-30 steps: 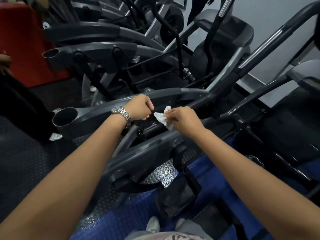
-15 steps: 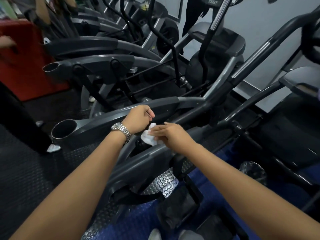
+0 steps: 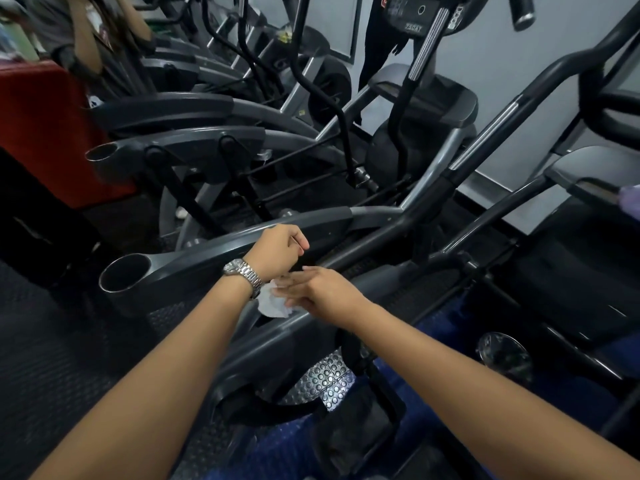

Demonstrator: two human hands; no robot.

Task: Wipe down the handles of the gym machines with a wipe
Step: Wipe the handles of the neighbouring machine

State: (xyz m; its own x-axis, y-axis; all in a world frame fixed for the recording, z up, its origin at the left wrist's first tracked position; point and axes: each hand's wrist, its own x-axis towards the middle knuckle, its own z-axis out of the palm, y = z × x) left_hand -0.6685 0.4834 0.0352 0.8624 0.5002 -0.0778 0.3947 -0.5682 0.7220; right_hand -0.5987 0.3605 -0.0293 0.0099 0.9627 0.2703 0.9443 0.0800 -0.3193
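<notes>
The right hand [image 3: 323, 291], fingers straight, pressed the crumpled white wipe [image 3: 272, 304] against the grey bar [image 3: 298, 322] just below the dark grey curved rail with the cup-shaped end [image 3: 194, 261]. The left hand [image 3: 278, 249] sat curled atop that rail, gripping or not I could not tell. To my eye, wrapping the wipe round the bar would clean better.

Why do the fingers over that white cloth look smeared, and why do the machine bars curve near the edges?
In the head view, the right hand is blurred at its fingers, over the wipe; the left hand and watch look sharper; the wide lens bows bars near the edges; the chrome strip catches glare.
</notes>
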